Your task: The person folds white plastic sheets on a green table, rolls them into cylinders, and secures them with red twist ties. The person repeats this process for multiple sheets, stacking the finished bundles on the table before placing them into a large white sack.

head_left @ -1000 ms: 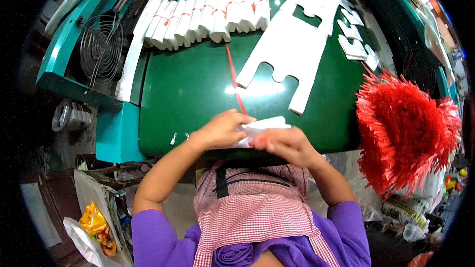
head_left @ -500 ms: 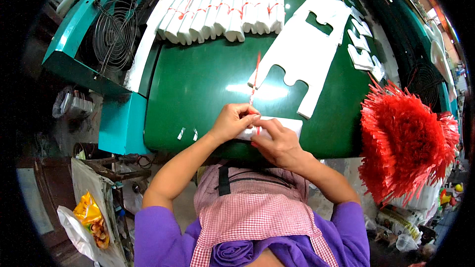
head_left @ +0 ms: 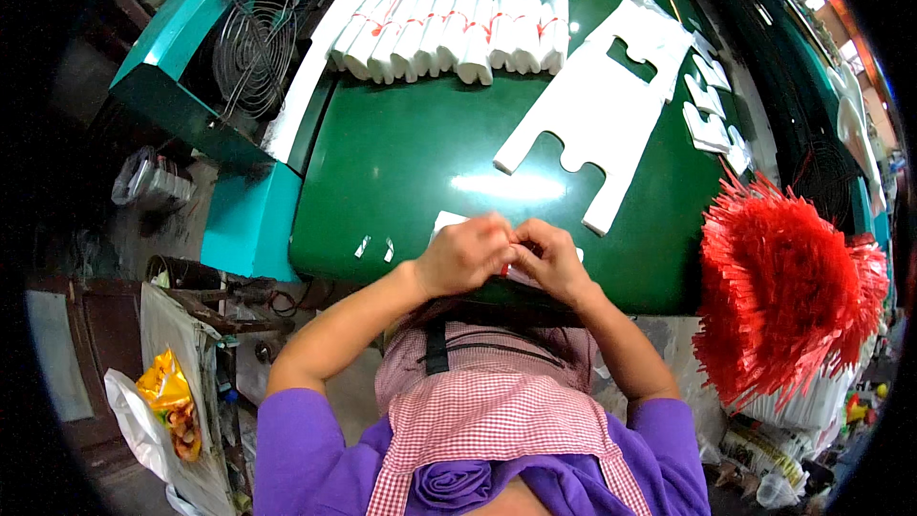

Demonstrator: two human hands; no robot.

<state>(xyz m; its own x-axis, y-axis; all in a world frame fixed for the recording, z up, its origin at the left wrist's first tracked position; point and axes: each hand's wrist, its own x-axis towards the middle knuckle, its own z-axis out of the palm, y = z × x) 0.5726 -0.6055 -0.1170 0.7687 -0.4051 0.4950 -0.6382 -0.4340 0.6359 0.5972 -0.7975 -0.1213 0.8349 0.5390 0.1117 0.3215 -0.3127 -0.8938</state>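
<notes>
Left hand and right hand together, fingertips pinched, forearms bent inward.

surface: glossy dark green table top, curved by the lens, its near edge under both hands
small white bundle: on the green, beneath the left hand and right hand, mostly hidden
row of white bundles: far edge, well beyond the hands, tied with red strips
flat white stack: notched outline, beyond the right hand
white offcuts: far right
two white scraps: just left of the left hand
</notes>
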